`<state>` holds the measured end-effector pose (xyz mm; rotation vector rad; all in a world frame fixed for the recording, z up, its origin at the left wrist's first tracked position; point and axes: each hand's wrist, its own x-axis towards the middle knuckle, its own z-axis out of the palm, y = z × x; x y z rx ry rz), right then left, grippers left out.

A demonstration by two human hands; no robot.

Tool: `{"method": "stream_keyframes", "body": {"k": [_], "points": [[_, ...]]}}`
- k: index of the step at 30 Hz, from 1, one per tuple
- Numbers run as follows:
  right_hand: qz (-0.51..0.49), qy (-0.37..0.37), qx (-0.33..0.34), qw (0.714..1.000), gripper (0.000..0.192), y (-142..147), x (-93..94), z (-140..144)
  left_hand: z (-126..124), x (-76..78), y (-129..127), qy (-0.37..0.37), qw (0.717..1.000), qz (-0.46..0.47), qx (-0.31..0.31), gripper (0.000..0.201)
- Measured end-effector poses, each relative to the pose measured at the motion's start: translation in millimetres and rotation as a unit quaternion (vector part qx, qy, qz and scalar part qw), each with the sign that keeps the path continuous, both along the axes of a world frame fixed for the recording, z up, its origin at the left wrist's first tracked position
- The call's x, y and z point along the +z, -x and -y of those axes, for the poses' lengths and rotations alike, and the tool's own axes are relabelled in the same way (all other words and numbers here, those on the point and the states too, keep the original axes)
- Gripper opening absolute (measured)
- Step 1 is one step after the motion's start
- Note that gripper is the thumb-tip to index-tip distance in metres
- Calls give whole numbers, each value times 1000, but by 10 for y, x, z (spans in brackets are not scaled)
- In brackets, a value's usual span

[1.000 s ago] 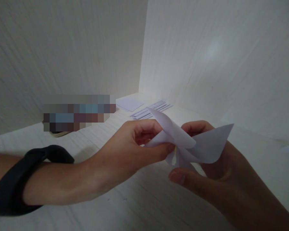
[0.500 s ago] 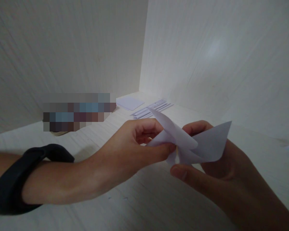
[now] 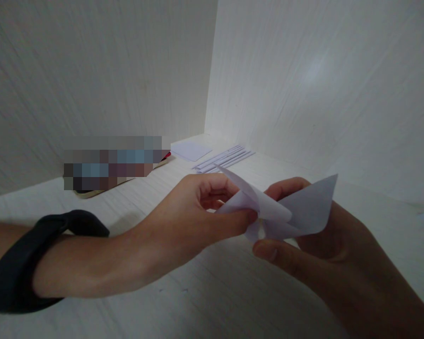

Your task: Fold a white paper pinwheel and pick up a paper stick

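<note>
Folded paper piece (image 3: 282, 212): held above desk (image 3: 198, 301), between both hands.
Left hand (image 3: 194, 212): fingers pinched on its left flap.
Right hand (image 3: 314, 245): fingers closed on its underside, thumb below.
Change: right-hand flap slightly lower, centre gathered tighter; folding continues.
Paper strips (image 3: 224, 159): behind piece, by corner.

Pale wood-grain walls (image 3: 92, 70) meet in a corner — white tabletop (image 3: 205, 292) below.

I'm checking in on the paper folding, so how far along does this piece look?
Partly done: the folded white paper already has several creases and pointed flaps. In hand: the left hand pinches its centre while the right hand supports it from beneath. Left over: the paper strips and small paper sheet lie untouched near the corner.
</note>
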<state>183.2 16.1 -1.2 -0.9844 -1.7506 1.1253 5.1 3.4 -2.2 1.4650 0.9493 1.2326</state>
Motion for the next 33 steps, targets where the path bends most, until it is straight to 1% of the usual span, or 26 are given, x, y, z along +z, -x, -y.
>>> {"method": "stream_keyframes", "body": {"k": [6,12,17,21,26,30,33], "points": [[6,6,-7,1000,39,-3,2,-13,22,26,-19,21,1000,11,1,7],[22,36,-28,999,40,7,36,9,20,72,-56,29,999,25,-10,20],[4,19,-6,1000,35,1,14,-6,30,57,-40,37,999,14,3,13],[0,8,-9,1000,33,4,-1,-35,35,52,-29,57,998,9,3,11],[-6,53,-29,998,31,40,80,14,26,62,-21,51,998,-16,26,11],[-11,92,-28,995,19,73,141,55,26,57,-25,48,999,-15,11,9],[-2,91,-30,995,16,79,147,50,24,48,-33,41,999,-6,8,9]]}}
